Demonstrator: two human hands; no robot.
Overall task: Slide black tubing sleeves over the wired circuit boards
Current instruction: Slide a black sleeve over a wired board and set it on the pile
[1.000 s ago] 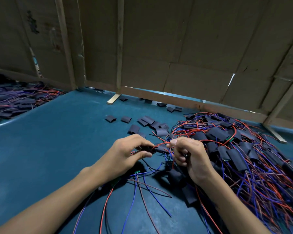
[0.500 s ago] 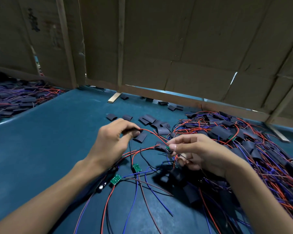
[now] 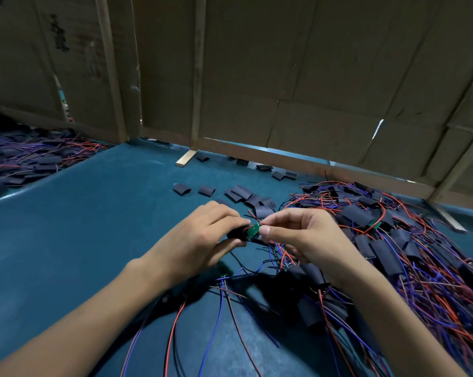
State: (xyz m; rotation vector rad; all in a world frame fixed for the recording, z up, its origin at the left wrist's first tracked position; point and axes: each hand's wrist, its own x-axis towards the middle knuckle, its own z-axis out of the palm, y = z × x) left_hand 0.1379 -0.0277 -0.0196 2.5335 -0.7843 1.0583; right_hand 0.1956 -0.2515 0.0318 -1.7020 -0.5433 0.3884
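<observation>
Both hands' grip (image 3: 253, 232) pinches flat green board (image 3: 253, 231)

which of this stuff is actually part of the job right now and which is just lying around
In use:
- green circuit board, pinched by the right hand
- black sleeve, held in the left hand

Lying about:
- loose empty sleeves on the blue table
- sleeved pile with red and blue wires on the right
- far pile on the left
- wood strip
</observation>
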